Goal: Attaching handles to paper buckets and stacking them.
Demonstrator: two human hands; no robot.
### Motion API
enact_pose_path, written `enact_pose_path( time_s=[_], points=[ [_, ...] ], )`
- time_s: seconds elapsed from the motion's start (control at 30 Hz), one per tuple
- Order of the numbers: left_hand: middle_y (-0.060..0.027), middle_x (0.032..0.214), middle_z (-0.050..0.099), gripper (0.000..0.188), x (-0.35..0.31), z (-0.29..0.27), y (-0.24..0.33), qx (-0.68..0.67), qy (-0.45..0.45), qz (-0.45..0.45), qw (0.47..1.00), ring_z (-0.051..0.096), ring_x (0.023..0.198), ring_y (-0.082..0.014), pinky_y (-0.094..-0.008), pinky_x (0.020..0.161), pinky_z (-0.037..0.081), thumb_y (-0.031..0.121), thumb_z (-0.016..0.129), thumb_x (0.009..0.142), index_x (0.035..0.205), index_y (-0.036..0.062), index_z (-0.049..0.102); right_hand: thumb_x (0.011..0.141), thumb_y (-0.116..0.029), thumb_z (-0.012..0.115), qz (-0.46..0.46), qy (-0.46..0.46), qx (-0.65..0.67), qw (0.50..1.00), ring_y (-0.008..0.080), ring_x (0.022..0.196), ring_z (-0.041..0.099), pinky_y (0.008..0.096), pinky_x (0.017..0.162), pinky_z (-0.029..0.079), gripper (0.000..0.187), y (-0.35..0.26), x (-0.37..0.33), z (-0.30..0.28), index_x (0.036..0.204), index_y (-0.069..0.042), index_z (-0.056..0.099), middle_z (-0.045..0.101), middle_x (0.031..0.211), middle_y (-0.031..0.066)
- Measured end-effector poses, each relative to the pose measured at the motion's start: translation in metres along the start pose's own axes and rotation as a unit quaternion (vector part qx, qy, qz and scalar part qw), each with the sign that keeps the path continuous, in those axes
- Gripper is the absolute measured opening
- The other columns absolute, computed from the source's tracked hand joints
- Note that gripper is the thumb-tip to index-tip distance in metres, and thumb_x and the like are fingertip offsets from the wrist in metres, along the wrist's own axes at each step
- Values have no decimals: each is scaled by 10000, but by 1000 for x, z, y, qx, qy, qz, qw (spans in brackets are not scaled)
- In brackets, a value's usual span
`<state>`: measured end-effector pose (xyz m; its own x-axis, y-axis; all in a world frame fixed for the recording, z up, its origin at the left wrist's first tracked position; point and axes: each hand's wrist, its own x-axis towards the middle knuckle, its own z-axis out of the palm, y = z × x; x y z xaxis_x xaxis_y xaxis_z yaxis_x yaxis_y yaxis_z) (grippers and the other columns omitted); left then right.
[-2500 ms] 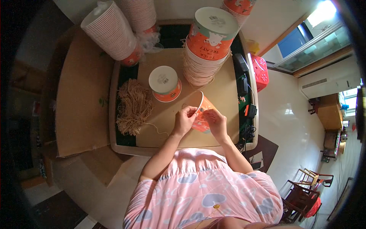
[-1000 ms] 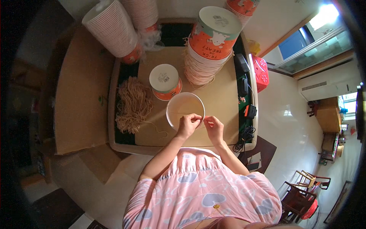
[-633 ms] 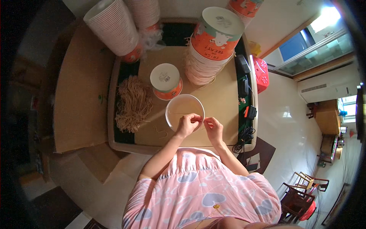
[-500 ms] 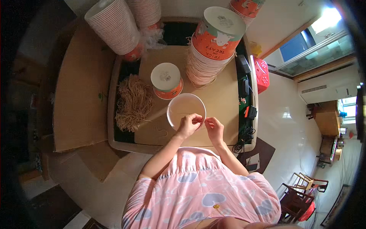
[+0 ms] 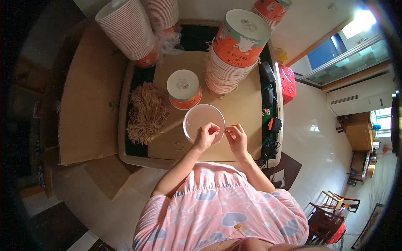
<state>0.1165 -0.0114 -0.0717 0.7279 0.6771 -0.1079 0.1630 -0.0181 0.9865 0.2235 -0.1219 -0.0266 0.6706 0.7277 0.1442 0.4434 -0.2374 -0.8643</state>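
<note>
An open paper bucket (image 5: 193, 118) with a white inside stands upright on the cardboard sheet in front of me. My left hand (image 5: 206, 136) reaches over its near side, thumb and fingers pinched on a thin cord at the right of the rim. Just outside the rim, my right hand (image 5: 237, 141) pinches too; the cord seems to pass between both hands, though its end is too small to make out. Behind the bucket, an orange and green paper bucket (image 5: 183, 87) sits upside down. A bundle of tan cords (image 5: 146, 115) lies to the left.
A tall stack of upside-down buckets with cords (image 5: 234, 52) rises at the back right. Nested buckets (image 5: 125, 31) lean at the back left beside clear plastic wrap (image 5: 169, 41). Black adapters and cables (image 5: 272, 146) line the right table edge. A cardboard flap (image 5: 90, 100) stands left.
My hands have drawn slightly apart at the bucket's rim, the right one shifting a little upward. The bucket stays in nearly the same place.
</note>
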Motion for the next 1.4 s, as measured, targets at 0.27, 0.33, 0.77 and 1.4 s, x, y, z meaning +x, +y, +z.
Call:
enact_pose_path(
  time_s=[0.27,0.33,0.77,1.4],
  points=[
    [-59,847,662,123,2,-8,6,-15,8,-12,1000,631,783,-117,-251,737,517,-75,590,793,891,-3,614,747,-102,677,-33,-151,-88,984,261,708,575,350,644,484,87,4,25,5,820,-61,653,565,792,106],
    [-63,850,662,119,2,-12,11,-22,3,-17,1000,631,785,-120,-252,737,519,-68,595,796,894,-6,621,740,-95,665,-8,-163,-74,984,292,741,580,372,664,488,72,5,26,5,801,-60,648,567,789,119],
    [-115,1076,567,220,1,-19,23,182,69,138,971,511,1064,-293,-379,915,416,6,703,616,827,40,651,796,-85,658,19,-148,14,989,149,657,574,269,611,466,71,0,28,7,847,-36,646,594,770,62],
    [-48,730,669,61,9,-15,11,-13,0,-20,1000,598,637,-88,-231,620,483,5,630,763,792,28,678,843,-80,635,161,-186,246,938,85,758,581,226,691,460,89,10,44,-3,876,2,618,638,795,20]
  ],
)
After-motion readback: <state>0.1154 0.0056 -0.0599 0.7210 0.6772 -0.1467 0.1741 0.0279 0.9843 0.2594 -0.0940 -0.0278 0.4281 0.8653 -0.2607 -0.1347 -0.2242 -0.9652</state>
